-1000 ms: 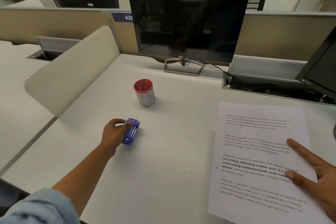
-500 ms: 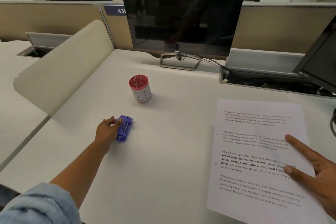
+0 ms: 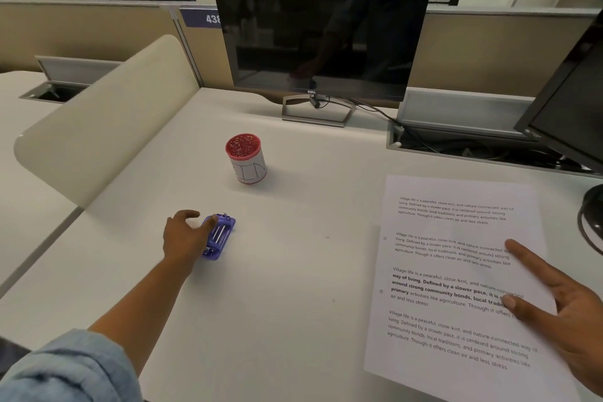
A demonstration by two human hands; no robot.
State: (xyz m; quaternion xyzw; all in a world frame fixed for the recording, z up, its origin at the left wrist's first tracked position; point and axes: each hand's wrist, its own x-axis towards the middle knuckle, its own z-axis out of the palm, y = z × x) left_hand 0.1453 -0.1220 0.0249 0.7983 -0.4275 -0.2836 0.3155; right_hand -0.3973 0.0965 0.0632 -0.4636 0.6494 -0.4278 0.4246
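Observation:
A small purple hole punch [image 3: 219,237] with metal rods lies on the white desk [image 3: 287,271], left of centre. My left hand [image 3: 184,235] holds it from the left, thumb across its top edge and forefinger curved by its far corner. At the right lies a printed sheet of paper [image 3: 450,228]. My right hand [image 3: 561,303] rests on that sheet with straight, spread fingers. A red-lidded white canister [image 3: 246,158] stands behind the punch.
A dark monitor [image 3: 323,26] on a stand fills the back of the desk, with a second monitor [image 3: 574,101] at the right edge. An open cable tray [image 3: 473,147] runs behind the paper. A cream curved divider [image 3: 107,121] borders the left.
My left hand and the punch have barely shifted on the desk, and the forefinger now stands slightly apart. The right hand stays on the paper. The camera view moved a little.

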